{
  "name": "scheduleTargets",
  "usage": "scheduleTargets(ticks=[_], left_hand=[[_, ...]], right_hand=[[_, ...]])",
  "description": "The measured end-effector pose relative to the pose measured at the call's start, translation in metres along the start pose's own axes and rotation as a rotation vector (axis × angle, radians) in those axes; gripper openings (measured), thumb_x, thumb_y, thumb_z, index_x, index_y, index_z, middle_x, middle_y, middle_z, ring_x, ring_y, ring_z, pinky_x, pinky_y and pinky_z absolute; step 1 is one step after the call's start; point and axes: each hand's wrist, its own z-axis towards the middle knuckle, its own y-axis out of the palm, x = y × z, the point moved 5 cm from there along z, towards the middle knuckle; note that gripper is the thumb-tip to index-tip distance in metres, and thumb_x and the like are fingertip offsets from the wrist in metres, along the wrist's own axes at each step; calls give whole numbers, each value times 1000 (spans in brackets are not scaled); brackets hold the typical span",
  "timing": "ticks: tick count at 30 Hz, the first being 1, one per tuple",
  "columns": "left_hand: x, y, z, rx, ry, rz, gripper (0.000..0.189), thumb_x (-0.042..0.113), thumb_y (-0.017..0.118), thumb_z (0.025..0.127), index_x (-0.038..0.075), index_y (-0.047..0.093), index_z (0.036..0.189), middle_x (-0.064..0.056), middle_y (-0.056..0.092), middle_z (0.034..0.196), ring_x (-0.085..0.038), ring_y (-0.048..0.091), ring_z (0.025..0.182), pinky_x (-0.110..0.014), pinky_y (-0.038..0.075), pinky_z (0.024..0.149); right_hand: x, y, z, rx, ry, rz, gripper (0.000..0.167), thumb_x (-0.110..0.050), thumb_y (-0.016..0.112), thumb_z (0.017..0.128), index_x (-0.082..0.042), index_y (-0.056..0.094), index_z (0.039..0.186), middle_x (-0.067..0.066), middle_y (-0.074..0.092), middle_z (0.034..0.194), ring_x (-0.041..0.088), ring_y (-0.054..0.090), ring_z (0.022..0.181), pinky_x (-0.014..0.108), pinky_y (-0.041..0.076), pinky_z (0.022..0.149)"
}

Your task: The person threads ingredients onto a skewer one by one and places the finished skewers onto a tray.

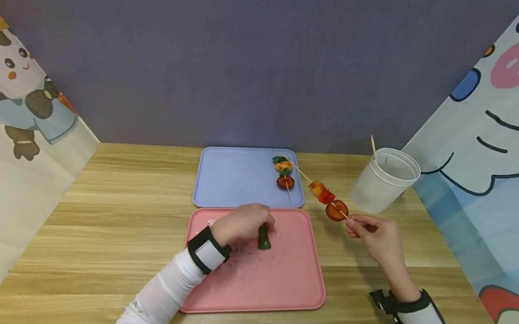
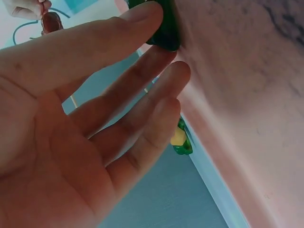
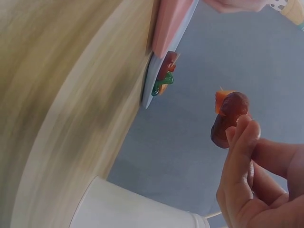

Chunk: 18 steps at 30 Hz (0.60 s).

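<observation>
My left hand (image 1: 248, 223) reaches over the pink tray (image 1: 278, 292) and pinches a dark green pepper piece (image 1: 264, 239) lying there. Seen from the left wrist, thumb and index finger meet at the green piece (image 2: 164, 28) while the other fingers extend loosely. Right of the tray, my right hand (image 1: 377, 236) grips a wooden skewer (image 1: 303, 175) near its lower end. The skewer slants up and left, bearing a round brown slice (image 1: 337, 211), a red piece (image 1: 326, 196) and an orange piece (image 1: 317, 188).
Behind the pink tray lies a blue tray (image 1: 236, 175) with another loaded skewer (image 1: 285, 182) at its right side. A white bucket (image 1: 376, 189) with a stick in it stands at the back right. A grey wall rises behind the wooden table (image 1: 117, 222).
</observation>
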Motion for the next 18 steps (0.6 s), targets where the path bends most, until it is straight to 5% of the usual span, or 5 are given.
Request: scheduleTargets(ticks=[18], left_hand=[[0,2,0,37,41,-60,12,1,73,76,11,68,73,-3,62,73,-11,48,70,-21,41,62]], right_hand=[[5,0,2,29,-22,-29,17,-6,70,85,8,71,93,20,71,77,-7,62,56,24,55,52]])
